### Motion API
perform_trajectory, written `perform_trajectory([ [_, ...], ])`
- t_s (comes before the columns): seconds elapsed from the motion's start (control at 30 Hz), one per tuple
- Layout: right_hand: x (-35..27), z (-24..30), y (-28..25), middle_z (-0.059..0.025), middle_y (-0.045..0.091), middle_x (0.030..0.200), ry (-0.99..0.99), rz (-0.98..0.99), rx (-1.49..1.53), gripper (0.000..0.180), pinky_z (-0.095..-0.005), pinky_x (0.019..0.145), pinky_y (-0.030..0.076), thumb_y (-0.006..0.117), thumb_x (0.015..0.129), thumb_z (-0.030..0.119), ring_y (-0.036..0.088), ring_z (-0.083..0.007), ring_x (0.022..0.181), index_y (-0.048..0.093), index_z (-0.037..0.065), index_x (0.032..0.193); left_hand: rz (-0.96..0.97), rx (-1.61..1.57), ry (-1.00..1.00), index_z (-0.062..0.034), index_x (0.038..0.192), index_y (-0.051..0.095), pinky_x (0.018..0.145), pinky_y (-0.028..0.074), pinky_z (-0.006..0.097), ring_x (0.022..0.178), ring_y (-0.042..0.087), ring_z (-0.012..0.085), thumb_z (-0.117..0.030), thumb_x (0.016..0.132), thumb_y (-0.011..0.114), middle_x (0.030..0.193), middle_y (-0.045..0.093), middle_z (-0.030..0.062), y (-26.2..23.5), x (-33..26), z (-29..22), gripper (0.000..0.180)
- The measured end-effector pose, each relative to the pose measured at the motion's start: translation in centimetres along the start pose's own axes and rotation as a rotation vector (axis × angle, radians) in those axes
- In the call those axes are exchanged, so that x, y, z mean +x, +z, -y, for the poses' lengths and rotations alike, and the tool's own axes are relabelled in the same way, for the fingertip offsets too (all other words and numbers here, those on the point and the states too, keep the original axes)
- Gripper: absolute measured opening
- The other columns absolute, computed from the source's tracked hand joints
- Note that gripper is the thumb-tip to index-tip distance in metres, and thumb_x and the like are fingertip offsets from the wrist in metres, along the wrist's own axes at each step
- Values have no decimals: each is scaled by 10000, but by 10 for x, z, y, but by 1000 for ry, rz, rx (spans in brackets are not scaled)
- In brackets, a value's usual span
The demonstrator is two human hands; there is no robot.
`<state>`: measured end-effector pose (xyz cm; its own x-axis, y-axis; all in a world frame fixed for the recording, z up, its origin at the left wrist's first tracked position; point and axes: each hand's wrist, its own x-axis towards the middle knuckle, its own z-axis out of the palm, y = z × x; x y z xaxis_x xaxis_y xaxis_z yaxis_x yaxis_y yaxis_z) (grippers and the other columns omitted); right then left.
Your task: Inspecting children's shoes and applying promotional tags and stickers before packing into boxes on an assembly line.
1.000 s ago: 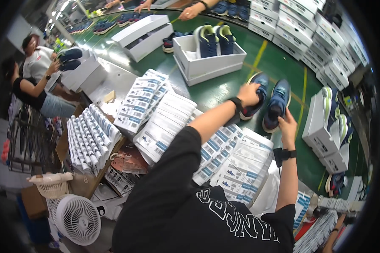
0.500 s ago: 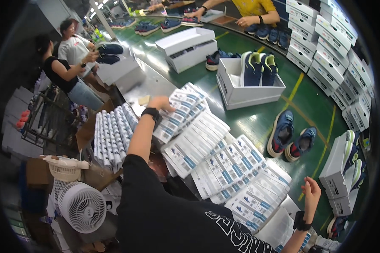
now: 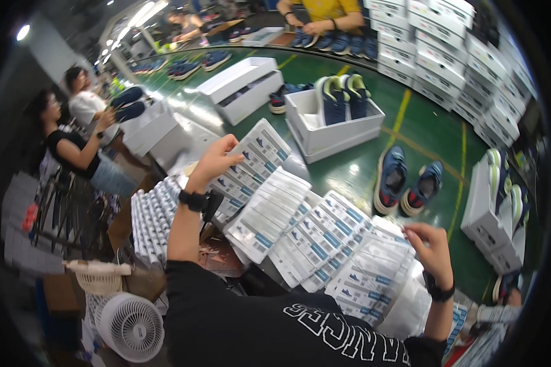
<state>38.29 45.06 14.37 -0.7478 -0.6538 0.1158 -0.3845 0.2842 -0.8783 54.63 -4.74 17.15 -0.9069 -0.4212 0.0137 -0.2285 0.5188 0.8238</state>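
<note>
left hand (image 3: 217, 160) – grip pinching a flat white printed label pack (image 3: 260, 153) | right hand (image 3: 431, 248) – fingers curled, touching fanned white label packs (image 3: 373, 275) | blue sneaker pair (image 3: 407, 180) on green worktop (image 3: 349, 171)

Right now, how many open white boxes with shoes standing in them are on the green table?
2 clearly: one open box mid-table with a blue pair, one at the right edge. A third box farther back is unclear; others may be hidden.

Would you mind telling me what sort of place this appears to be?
Most likely a shoe factory's packing line: an open white shoebox holds sneakers, a loose blue pair lies on the green table, and the left hand touches stacked flat label packs.
</note>
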Motion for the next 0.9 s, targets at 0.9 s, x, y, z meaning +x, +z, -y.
perform_trajectory([
  [0.9,-11,53,-26,-98,717,837,-145,-389,665,209,-235,679,532,758,849,96,654,-115,747,728,-45,1001,91,-802,394,-33,1079,434,849,505,278,959,604,122,-22,902,680,1066,615,98,228,-99,-146,303],
])
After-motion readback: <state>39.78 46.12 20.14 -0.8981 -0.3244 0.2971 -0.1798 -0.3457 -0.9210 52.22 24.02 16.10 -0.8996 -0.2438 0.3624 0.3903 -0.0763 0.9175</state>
